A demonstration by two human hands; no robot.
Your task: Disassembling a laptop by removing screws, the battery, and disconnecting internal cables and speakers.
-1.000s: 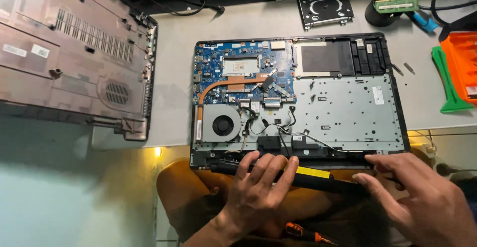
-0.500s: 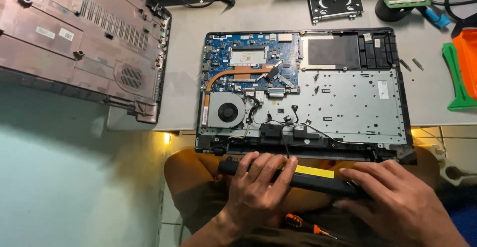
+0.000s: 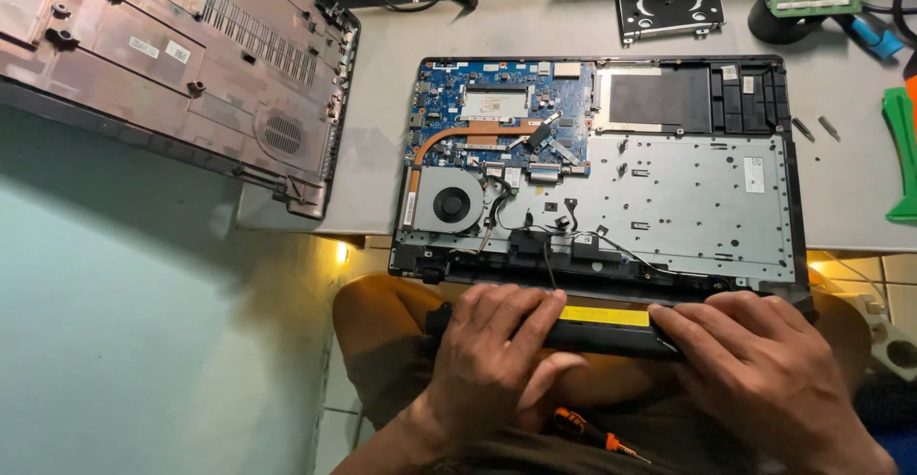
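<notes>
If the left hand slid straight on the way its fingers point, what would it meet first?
Probably the near edge of the opened laptop, just past the battery that the left hand grips; depth is unclear.

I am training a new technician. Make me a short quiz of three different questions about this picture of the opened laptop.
1. True or false: both hands grip the long black battery with the yellow label.
2. Which part sits at the near left corner of the open laptop? A) cooling fan B) speaker C) disc drive
3. Fill in: the removed bottom cover lies to the ___ of the laptop.

Key:
1. True: left hand, right hand.
2. A
3. left
</notes>
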